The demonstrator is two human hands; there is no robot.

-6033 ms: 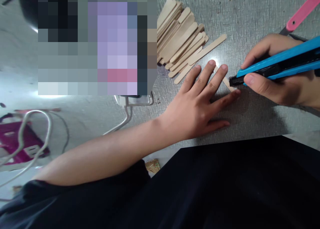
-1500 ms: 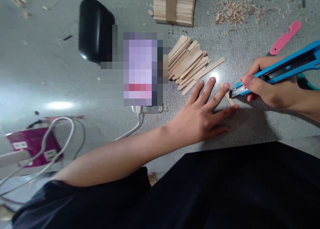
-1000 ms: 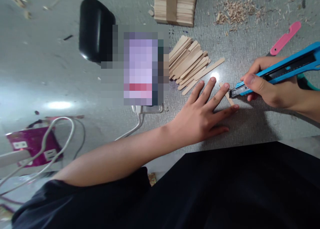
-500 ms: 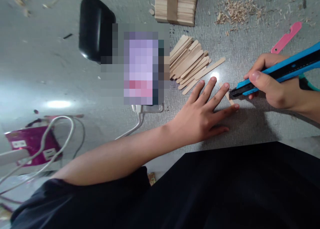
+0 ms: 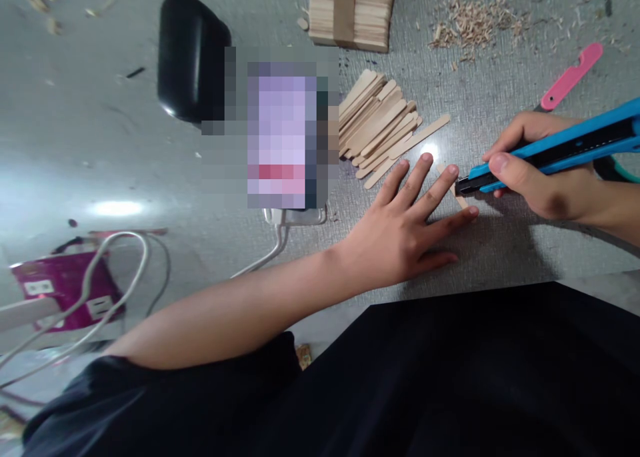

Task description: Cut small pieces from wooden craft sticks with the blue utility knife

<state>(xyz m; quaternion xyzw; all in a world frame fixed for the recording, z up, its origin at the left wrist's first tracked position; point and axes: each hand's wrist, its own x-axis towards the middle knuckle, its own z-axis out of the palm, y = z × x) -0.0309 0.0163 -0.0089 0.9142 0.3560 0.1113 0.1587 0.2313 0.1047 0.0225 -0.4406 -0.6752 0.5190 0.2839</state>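
Note:
My left hand lies flat with its fingers spread, two fingertips pressing a small wooden craft stick against the table. My right hand is closed around a blue and black utility knife. The knife's black tip meets the craft stick between my left fingertips; the blade itself is too small to make out. Just beyond my left fingers is a loose pile of craft sticks, one of them angled out toward the right.
A banded bundle of craft sticks and a heap of wood shavings lie at the back. A pink-handled tool rests beyond my right hand. Leftward are a blurred-out phone-like object, a black case, white cables and a purple packet.
My right hand has tilted the utility knife slightly, its rear end lower in view and its tip a little left. My left hand has stayed in place.

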